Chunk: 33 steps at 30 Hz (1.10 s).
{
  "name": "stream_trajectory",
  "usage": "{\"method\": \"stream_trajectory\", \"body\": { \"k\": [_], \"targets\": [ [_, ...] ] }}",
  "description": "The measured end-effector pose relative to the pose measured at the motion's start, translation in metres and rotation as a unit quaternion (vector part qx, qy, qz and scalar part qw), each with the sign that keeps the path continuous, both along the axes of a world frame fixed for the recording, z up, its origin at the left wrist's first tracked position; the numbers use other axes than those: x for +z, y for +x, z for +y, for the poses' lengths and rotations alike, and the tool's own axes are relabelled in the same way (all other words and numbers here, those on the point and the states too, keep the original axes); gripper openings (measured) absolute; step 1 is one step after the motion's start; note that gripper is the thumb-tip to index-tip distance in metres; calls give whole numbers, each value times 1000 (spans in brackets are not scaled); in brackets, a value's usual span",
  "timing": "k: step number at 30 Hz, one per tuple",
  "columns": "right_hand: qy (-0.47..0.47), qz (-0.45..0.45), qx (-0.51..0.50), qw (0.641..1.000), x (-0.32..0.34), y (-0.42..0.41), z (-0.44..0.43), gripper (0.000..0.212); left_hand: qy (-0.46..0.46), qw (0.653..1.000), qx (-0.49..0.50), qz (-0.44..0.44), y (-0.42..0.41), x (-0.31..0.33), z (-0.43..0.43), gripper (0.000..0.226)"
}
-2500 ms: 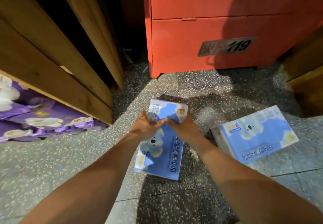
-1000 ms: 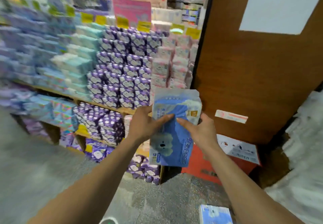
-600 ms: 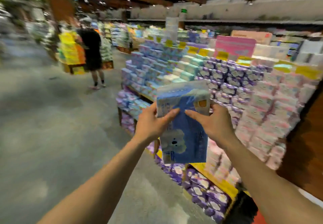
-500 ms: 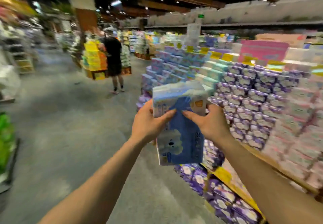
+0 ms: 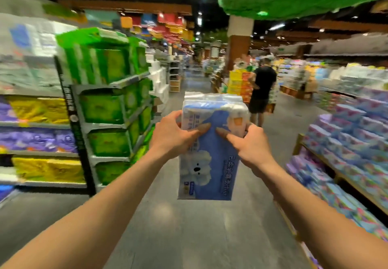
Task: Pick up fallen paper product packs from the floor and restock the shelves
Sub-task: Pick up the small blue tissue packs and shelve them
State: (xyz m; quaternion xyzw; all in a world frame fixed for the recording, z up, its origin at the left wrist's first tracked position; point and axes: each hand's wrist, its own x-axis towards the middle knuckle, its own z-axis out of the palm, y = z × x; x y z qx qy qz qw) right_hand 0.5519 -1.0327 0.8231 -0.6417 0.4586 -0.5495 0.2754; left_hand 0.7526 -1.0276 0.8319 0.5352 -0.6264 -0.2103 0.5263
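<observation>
A blue and white tissue pack (image 5: 212, 163) with a koala print hangs upright in front of me at chest height. My left hand (image 5: 171, 135) grips its upper left edge, thumb laid across the front. My right hand (image 5: 248, 144) grips the upper right edge in the same way. The fingers behind the pack are hidden. On the right a low wooden shelf (image 5: 344, 176) carries rows of blue and purple paper packs.
A tall grey shelf (image 5: 117, 84) on the left holds green packs, with yellow and purple packs (image 5: 39, 109) beside it. A person in black (image 5: 262, 88) stands down the grey aisle floor (image 5: 189, 226) near a yellow display. A brown pillar (image 5: 238, 48) rises behind.
The pack was lifted off the floor and stays in both hands. My view has swung left from the low shelves to the open aisle; the person now appears right of the pack.
</observation>
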Motion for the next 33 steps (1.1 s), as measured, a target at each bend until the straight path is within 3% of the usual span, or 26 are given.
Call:
{"method": "stream_trajectory", "body": {
  "k": [5,16,24,28,33],
  "targets": [
    [-22,12,116,993,21,99,-127,26,-20,994,108,26,90,12,-75,41],
    [-40,6,317,948,44,386,-303,29,-31,947,316,46,339,25,-179,50],
    [-28,-23,359,933,47,617,-392,32,-38,936,349,10,562,36,-257,48],
    [-24,-31,355,934,61,717,-442,34,-38,934,355,-10,666,55,-311,63],
    [-36,-21,347,937,74,830,-518,35,-44,937,347,0,775,64,-385,52]
  ]
}}
